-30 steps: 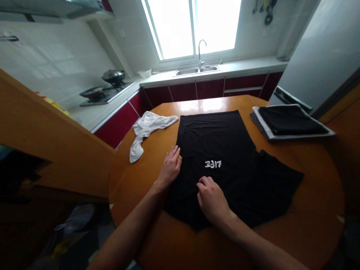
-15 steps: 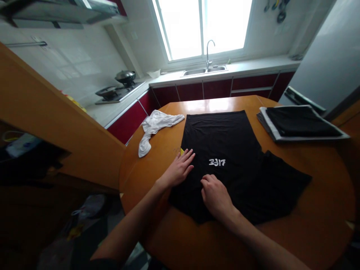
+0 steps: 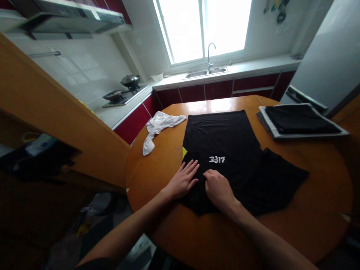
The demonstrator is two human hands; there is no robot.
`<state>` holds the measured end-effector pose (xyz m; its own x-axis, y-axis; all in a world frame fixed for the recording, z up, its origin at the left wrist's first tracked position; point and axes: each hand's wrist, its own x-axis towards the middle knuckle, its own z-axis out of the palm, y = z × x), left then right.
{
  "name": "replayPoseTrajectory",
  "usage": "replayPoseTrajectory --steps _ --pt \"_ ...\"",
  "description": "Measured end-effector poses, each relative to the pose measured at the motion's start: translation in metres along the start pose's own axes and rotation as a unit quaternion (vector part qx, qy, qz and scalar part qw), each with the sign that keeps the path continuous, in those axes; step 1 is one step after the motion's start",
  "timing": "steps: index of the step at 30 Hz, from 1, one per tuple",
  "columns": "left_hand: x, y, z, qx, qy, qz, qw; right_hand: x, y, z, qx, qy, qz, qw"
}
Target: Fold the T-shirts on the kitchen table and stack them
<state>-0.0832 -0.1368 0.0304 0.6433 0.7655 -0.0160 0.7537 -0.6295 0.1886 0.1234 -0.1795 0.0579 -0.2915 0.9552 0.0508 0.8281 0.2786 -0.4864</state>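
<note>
Fingers [image 3: 191,165] of the left hand [image 3: 182,182] are released: extended, slightly spread and laid flat on the left side of a black T-shirt [image 3: 222,131]. Those of the right hand [image 3: 221,187] are curled, tips down against the same shirt, near the left hand; whether they pinch fabric cannot be determined. The shirt lies spread on the round wooden table [image 3: 323,195], hem toward the window [image 3: 182,30], one sleeve [image 3: 284,180] extending right. White lettering [image 3: 217,159] sits just beyond the right hand, inverted to the viewer. A yellow patch [image 3: 184,151] shows at the shirt's left edge; nature unclear. A white garment [image 3: 160,122], crumpled, lies beyond it to the left. A stack of folded clothes [image 3: 300,119], black item uppermost, rests at the table's far right. Beyond the table: a sink [image 3: 197,74] and a stove [image 3: 121,101].
</note>
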Motion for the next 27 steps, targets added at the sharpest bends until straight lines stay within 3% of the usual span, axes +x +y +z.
replayPoseTrajectory --steps 6,9,14,18,22,27 --pt "-0.002 0.008 0.003 0.007 0.01 0.016 1.0 -0.004 0.013 -0.029 0.072 0.069 0.034 0.994" --pt "-0.001 0.009 0.011 0.031 0.009 0.034 0.999 -0.014 0.033 -0.044 0.1 0.095 0.065 0.988" --pt "0.0 0.0 0.023 0.064 0.022 0.043 0.997 -0.044 0.105 -0.06 0.121 0.199 0.149 0.961" --pt "0.004 -0.006 0.023 0.063 0.031 0.061 0.996 -0.073 0.178 -0.07 0.038 0.295 0.247 0.922" --pt "0.02 0.0 0.009 0.042 0.052 0.073 0.995 -0.089 0.23 -0.08 -0.062 0.291 0.328 0.897" --pt "0.063 0.033 -0.017 0.013 0.03 0.131 0.991 -0.084 0.261 -0.085 -0.135 0.236 0.363 0.891"
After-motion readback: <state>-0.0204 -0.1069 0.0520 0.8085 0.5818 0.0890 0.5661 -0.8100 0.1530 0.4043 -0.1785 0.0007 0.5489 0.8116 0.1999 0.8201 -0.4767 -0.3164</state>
